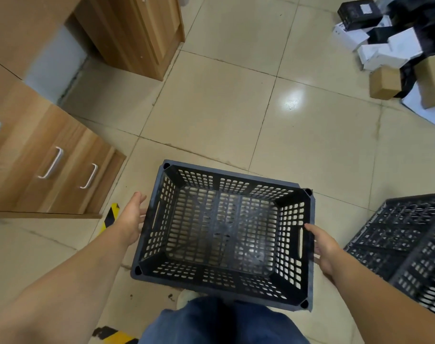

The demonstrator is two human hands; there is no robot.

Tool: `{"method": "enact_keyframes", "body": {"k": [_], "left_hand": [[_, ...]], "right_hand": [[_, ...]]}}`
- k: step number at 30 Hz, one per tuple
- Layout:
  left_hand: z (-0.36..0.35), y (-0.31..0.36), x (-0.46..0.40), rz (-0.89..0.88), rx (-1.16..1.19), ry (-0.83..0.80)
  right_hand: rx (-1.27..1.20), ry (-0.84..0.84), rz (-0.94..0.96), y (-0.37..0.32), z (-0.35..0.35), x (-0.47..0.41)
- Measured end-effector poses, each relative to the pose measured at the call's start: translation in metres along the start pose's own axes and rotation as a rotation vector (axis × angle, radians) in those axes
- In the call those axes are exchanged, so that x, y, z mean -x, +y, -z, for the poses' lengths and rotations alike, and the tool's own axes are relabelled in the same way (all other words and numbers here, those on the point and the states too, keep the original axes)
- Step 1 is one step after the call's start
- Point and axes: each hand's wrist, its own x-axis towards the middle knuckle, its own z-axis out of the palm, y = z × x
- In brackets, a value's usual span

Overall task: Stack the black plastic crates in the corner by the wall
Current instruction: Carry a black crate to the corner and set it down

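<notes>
Left hand (131, 217) and right hand (323, 247) clasp, seemingly, the black crate (224, 234); both should keep it level toward the far-left wall.

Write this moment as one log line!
left hand: holds black crate | right hand: holds it | second crate: on floor, right
</notes>
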Motion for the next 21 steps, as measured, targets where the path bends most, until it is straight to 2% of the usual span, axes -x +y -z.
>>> {"method": "enact_keyframes", "body": {"k": [8, 14, 21], "left_hand": [[0.052, 0.031, 0.098, 0.137, 0.124, -0.014], [0.102, 0.062, 0.189, 0.176, 0.181, -0.101], [0.159, 0.070, 0.267, 0.178, 0.156, -0.071]], "right_hand": [[-0.091, -0.036, -0.065, -0.031, 0.026, 0.109], [-0.121, -0.052, -0.084, -0.067, 0.040, 0.212], [-0.066, -0.070, -0.050, -0.096, 0.043, 0.306]]}}
